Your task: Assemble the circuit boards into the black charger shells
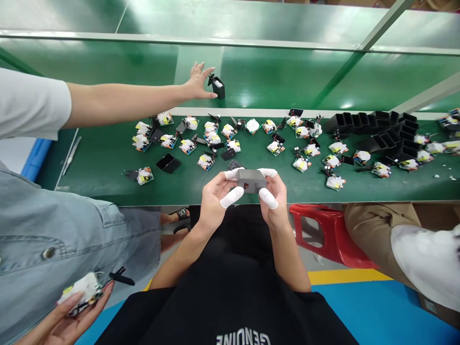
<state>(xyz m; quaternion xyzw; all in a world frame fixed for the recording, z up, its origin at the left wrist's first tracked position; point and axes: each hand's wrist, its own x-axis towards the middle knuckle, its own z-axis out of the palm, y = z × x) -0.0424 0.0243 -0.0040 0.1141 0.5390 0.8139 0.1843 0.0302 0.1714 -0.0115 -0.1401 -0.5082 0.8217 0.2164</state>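
Note:
A dark grey plastic housing (252, 181) with a small opening in its near face is held level just over the table's front edge. My left hand (219, 196) grips its left end, and my right hand (272, 196) grips its right end. White finger cots cover the thumbs and some fingertips of both hands. Partly hidden behind the housing lies a small black part (235, 164). The closest circuit board (206, 161), topped with white filler, sits on the green table to the left.
Several filler-topped boards with wired black covers, such as one board (302, 164), are spread across the table (251, 195). Black empty housings (377, 127) cluster at right. A co-worker's hand (199, 82) reaches by a filled housing (218, 87); their other hand (82, 306) holds a board. A red stool (327, 235) stands right.

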